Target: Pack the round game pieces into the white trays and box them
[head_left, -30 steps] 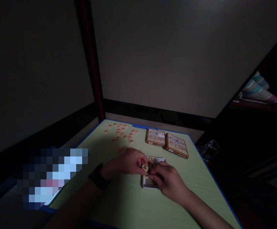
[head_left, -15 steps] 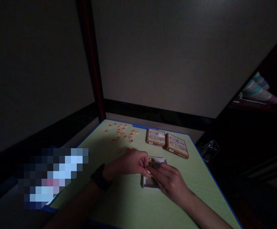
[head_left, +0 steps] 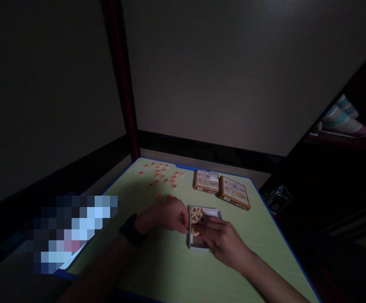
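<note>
A small white open box (head_left: 189, 240) lies on the green table (head_left: 157, 269), with a few round wooden game pieces (head_left: 195, 214) marked in black at its far end. My left hand (head_left: 167, 215), a dark watch on its wrist, sits curled at the box's left wall with fingertips pinched near a piece. My right hand (head_left: 222, 242) lies over the box's near part, fingers bent onto the pieces inside. What either hand grips is hidden in the dim light.
Several round pieces with red marks (head_left: 164, 174) are scattered at the table's far left. Two flat orange-edged boxes (head_left: 221, 187) lie at the far right. A dark post (head_left: 123, 84) rises behind the table; folded cloth (head_left: 343, 120) sits on a shelf right.
The piece with a black mark held up in my left hand a second ago is now down in the box. Both hands have lowered onto the box.
</note>
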Demonstrator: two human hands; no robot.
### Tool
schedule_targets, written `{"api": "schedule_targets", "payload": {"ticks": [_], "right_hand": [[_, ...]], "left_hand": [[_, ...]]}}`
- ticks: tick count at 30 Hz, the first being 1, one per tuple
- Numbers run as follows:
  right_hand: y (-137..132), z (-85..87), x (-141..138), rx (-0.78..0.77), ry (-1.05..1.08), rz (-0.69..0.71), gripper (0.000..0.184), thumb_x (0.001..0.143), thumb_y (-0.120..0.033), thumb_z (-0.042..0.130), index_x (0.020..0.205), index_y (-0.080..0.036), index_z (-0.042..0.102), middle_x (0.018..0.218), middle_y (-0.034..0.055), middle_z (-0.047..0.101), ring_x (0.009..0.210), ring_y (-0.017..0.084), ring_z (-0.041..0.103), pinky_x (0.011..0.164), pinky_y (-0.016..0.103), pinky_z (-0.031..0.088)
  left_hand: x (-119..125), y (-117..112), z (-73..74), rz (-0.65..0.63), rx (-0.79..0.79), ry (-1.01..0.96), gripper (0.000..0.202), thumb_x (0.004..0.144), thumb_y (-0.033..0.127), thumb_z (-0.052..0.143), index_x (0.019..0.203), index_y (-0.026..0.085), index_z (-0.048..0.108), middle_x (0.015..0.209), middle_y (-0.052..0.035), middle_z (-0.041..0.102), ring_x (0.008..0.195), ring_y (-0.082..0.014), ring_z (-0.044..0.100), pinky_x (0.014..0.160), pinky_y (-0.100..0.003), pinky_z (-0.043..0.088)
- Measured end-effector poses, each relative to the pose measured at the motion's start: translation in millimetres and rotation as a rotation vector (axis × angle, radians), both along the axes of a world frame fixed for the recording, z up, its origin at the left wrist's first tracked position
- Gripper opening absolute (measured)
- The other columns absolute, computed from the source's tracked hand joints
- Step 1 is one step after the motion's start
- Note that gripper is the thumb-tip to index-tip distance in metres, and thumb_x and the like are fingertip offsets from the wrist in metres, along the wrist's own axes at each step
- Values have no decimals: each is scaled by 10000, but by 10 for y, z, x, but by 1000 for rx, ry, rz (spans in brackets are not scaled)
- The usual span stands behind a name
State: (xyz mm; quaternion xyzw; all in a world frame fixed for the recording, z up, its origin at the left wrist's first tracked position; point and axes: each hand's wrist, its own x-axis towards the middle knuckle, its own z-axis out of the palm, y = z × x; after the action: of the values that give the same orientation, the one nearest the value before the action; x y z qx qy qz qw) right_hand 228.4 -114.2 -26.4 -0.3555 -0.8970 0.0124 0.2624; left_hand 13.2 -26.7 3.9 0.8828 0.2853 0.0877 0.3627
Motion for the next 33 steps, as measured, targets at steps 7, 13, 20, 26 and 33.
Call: {"api": "schedule_targets", "payload": {"ticks": [7,13,20,26,33], "right_hand": [[21,-70,-17,-44,16,-92,127,948,-195,532,870,-205,632,762,43,693,732,191,618,658,278,469],[24,-41,-50,-16,-5,-109,149,908,-147,573,774,-211,577,712,28,661,690,184,603,650,271,445],[32,-51,-49,-57,5,-147,133,855,-104,624,774,-207,594,734,20,677,729,190,620,659,268,439],[7,4,-29,-86,70,-101,130,898,-137,574,794,-203,618,732,26,676,726,183,617,655,265,449],[44,120,152,-1,285,-193,180,949,-269,565,804,-197,644,692,20,657,621,145,602,584,237,456]], "left_hand": [[12,-10,14,-11,21,19,165,622,160,758,781,195,787,712,18,749,622,-121,631,603,-206,428],[14,-32,20,-12,29,12,145,644,144,739,774,189,783,718,13,751,624,-115,630,594,-195,425],[24,-33,47,-30,27,20,165,632,134,735,786,164,787,714,3,743,619,-119,626,596,-202,417],[-52,11,68,55,-26,-14,97,621,108,712,689,177,709,607,59,647,559,-88,548,556,-191,376],[-152,226,15,347,167,-139,168,677,102,627,649,186,483,592,69,519,563,-89,470,549,-213,313]]}}
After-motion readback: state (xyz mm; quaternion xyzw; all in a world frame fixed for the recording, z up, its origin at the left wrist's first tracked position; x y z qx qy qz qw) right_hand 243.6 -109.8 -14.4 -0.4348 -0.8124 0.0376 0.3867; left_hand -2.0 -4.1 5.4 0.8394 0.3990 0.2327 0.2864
